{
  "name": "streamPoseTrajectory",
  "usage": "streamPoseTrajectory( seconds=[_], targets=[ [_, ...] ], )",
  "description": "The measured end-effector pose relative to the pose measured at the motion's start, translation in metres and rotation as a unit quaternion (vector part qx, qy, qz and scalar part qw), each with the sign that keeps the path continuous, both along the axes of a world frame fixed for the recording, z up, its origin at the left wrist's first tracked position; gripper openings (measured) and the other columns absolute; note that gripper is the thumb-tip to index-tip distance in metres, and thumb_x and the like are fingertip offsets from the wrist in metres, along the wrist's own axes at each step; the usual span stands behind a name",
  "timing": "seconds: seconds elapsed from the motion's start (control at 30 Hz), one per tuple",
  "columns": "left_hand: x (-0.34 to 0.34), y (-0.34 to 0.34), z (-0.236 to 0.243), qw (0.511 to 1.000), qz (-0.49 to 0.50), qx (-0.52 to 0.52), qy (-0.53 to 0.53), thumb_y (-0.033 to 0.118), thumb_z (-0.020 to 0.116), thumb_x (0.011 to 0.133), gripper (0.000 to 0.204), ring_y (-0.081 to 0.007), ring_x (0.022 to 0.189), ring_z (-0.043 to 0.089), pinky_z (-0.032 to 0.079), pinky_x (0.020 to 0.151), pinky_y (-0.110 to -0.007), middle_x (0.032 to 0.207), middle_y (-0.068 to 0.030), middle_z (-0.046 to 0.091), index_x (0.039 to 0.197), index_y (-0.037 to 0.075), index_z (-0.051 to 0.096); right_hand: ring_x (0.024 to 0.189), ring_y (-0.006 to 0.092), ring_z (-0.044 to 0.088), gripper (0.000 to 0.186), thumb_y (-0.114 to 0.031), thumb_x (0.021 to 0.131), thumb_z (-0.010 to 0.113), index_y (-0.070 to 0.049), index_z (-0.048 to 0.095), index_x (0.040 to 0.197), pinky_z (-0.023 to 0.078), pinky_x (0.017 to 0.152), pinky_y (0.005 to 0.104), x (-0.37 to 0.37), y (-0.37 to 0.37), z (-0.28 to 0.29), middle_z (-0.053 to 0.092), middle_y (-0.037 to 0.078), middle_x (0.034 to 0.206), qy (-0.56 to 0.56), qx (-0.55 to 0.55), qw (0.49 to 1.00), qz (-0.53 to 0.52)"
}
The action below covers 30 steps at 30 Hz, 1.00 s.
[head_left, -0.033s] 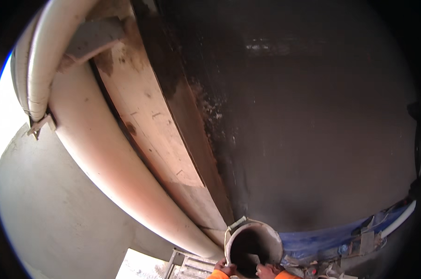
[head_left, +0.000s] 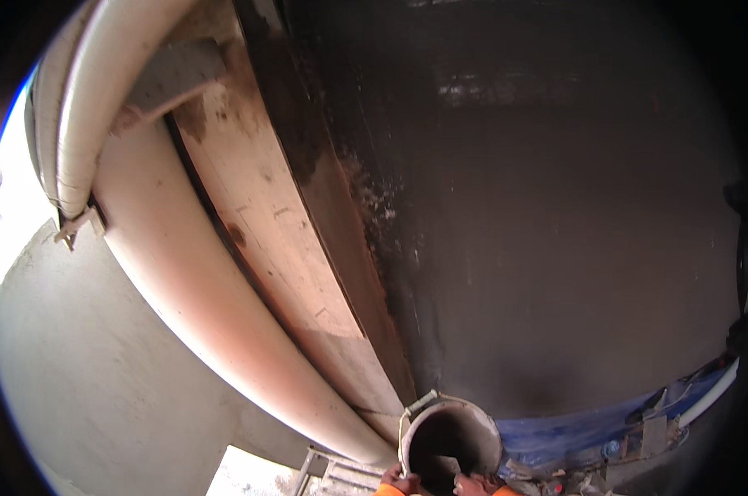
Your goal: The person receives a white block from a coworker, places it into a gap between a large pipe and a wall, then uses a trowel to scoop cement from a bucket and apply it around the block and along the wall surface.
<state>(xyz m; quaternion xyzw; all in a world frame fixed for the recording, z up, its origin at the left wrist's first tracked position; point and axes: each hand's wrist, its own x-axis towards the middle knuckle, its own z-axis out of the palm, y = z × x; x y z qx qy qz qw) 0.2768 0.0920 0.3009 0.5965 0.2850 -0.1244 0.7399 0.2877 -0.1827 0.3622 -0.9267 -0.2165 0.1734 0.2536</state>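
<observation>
A round, pale bucket (head_left: 466, 416) with a dark inside stands at the bottom of the view. Its wire handle with a light grip (head_left: 422, 403) rests up against the far rim. My left hand (head_left: 400, 479) is closed on the bucket's near left rim. On the near right side, my right hand (head_left: 476, 484) is closed around a small tool with a flat, greyish blade (head_left: 445, 466), which reaches into the bucket. The tool's handle is mostly hidden by my fingers. Whatever lies at the bucket's bottom is too dark to make out. Orange sleeves show at both wrists.
A smooth dark wall surface (head_left: 556, 248) fills the right side. Beside it runs a wooden board (head_left: 266, 198), then a thick pale pipe (head_left: 200, 273). Slatted steps or planks (head_left: 349, 478) lie left of the bucket. Blue sheeting (head_left: 556, 434) and rubble (head_left: 572, 478) lie to the right.
The view has shifted slightly, so the bucket and hands sit a little lower. Both hands keep their hold.
</observation>
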Motion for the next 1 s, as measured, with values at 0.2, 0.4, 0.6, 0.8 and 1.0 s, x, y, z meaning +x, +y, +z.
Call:
streamPoseTrajectory(
  seconds=[0.2,0.4,0.6,0.8,1.0],
  targets=[
    [0.003,-0.008,0.009,0.999,0.014,-0.034,-0.015,-0.003,0.070,0.085,0.034,-0.0263,0.082,0.073,0.065,0.076,-0.043,0.098,-0.0098,0.073,0.119,0.003,0.067,0.096,0.0468,0.069,0.030,-0.038,0.095,0.060,-0.011,0.063,0.107,0.052,0.086,0.0601,0.039,-0.019,-0.006,0.072,0.024,0.094,0.013,0.004,1.000,0.009],
    [-0.003,-0.026,0.024,0.999,0.019,-0.032,-0.008,-0.002,0.071,0.084,0.037,-0.0254,0.085,0.073,0.064,0.077,-0.042,0.099,-0.0092,0.073,0.120,0.005,0.067,0.085,0.0492,0.069,0.028,-0.037,0.094,0.060,-0.010,0.064,0.100,0.052,0.076,0.0610,0.061,-0.056,-0.040,0.072,0.023,0.086,-0.023,-0.011,0.999,-0.022],
    [-0.005,-0.051,-0.016,0.996,-0.031,0.075,-0.043,0.003,0.069,0.085,0.031,-0.0203,0.077,0.067,0.056,0.069,-0.035,0.093,-0.0063,0.070,0.115,0.006,0.067,0.100,0.0436,0.066,0.026,-0.038,0.095,0.059,-0.016,0.068,0.103,0.054,0.085,0.0525,0.034,-0.043,-0.125,0.070,0.019,0.104,-0.084,-0.004,0.986,0.141],
    [-0.007,-0.055,-0.007,0.997,-0.020,0.054,-0.051,0.005,0.072,0.086,0.029,-0.0191,0.081,0.071,0.059,0.074,-0.034,0.097,-0.0078,0.074,0.115,0.002,0.070,0.101,0.0480,0.064,0.025,-0.033,0.094,0.059,-0.013,0.062,0.108,0.052,0.083,0.0565,0.007,-0.035,-0.054,0.067,0.023,0.103,0.091,0.155,0.983,-0.028],
    [-0.010,-0.068,0.059,0.995,0.005,0.096,-0.019,-0.002,0.068,0.085,0.040,-0.0203,0.071,0.066,0.056,0.064,-0.033,0.088,-0.0089,0.070,0.125,0.001,0.062,0.102,0.0429,0.065,0.046,-0.031,0.100,0.054,-0.013,0.051,0.142,0.052,0.089,0.0565,0.021,-0.066,0.045,0.060,0.022,0.125,-0.008,-0.135,0.979,0.155]
  ],
)
